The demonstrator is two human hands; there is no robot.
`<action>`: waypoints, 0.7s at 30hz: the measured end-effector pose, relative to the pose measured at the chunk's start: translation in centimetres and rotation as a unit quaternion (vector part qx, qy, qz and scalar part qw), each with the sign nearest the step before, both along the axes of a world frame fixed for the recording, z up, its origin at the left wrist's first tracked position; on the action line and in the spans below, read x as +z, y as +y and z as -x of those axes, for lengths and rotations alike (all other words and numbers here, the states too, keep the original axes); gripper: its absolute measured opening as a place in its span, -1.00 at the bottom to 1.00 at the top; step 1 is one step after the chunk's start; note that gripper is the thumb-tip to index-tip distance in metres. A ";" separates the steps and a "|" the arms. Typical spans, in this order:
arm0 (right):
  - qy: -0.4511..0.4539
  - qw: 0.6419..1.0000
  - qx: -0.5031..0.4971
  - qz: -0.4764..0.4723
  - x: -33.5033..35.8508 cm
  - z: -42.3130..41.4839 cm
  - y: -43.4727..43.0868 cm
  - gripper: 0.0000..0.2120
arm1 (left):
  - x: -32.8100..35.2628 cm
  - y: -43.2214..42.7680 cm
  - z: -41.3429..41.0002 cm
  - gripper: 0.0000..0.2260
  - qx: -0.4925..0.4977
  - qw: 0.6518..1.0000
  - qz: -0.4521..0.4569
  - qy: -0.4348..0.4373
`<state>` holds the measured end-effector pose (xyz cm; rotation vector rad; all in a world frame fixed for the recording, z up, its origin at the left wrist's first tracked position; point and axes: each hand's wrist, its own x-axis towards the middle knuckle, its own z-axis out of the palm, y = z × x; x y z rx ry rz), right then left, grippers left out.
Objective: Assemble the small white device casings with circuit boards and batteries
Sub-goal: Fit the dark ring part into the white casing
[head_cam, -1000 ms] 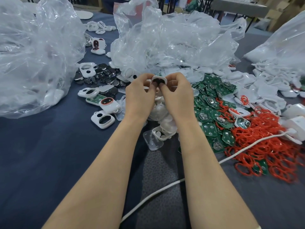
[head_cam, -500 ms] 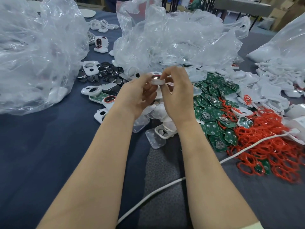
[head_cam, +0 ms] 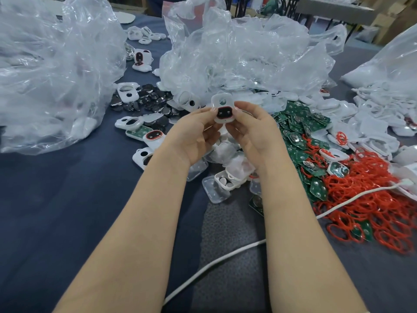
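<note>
Casing: a white device casing (head_cam: 223, 108) is held up at frame centre.
Hands: it is pinched by the left hand (head_cam: 195, 136) and the right hand (head_cam: 255, 132).

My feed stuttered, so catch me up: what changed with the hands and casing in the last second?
The left hand and right hand turned from backs-up to palms toward the camera, both still pinching the white casing. The casing tipped up, so its red-ringed opening now faces the camera. The green boards, red rings and white cable stayed put.
</note>
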<state>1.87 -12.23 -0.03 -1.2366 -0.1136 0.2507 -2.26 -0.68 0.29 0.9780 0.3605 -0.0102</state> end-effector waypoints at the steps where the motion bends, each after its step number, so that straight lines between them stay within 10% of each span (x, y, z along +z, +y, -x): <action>1: 0.016 1.000 0.003 -0.024 0.1 0.0 -0.1 -0.88 | 0.0 -0.1 0.0 -0.88 -0.005 1.000 0.004 -0.004; 21: 0.003 0.998 0.054 0.037 0.2 0.3 -0.5 -0.74 | -0.4 -0.4 -0.3 -0.89 0.068 0.997 0.010 -0.046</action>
